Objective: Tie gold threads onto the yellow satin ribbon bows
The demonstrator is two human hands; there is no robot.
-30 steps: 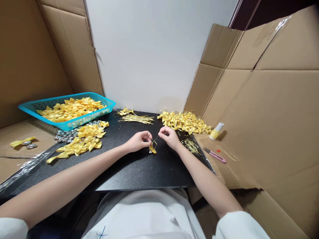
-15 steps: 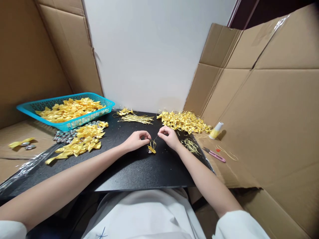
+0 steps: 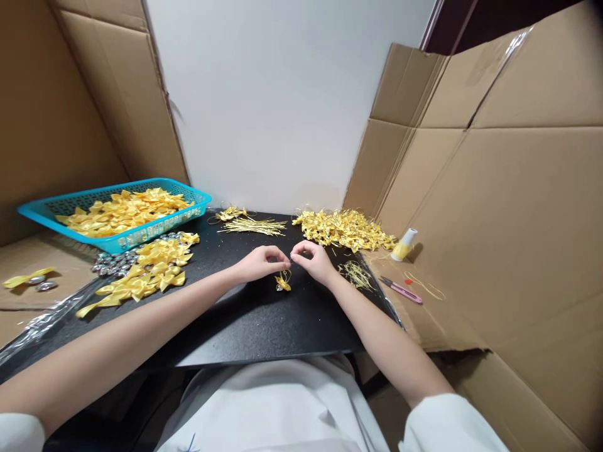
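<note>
A small yellow ribbon bow (image 3: 283,284) with a shiny silver piece on it hangs below my left hand (image 3: 260,263), just over the black tabletop or touching it. A thin gold cord (image 3: 289,274) loops up from the bow to my left thumb and fingertips, which pinch it. My right hand (image 3: 315,260) is closed in a pinch right beside the left fingertips. The cord end between the right fingertips is mostly hidden.
Yellow bows and silver pieces (image 3: 113,263) lie at left by a blue basket (image 3: 117,242) of bows. Cut gold cords (image 3: 254,225), a heap of corded bows (image 3: 346,229), cord scraps (image 3: 357,274), pink snips (image 3: 402,290) and a thread spool (image 3: 404,245) lie behind and right.
My right hand has come left, so the fingertips of both hands now almost meet. The cord stretched between them no longer shows. The view has shifted slightly.
</note>
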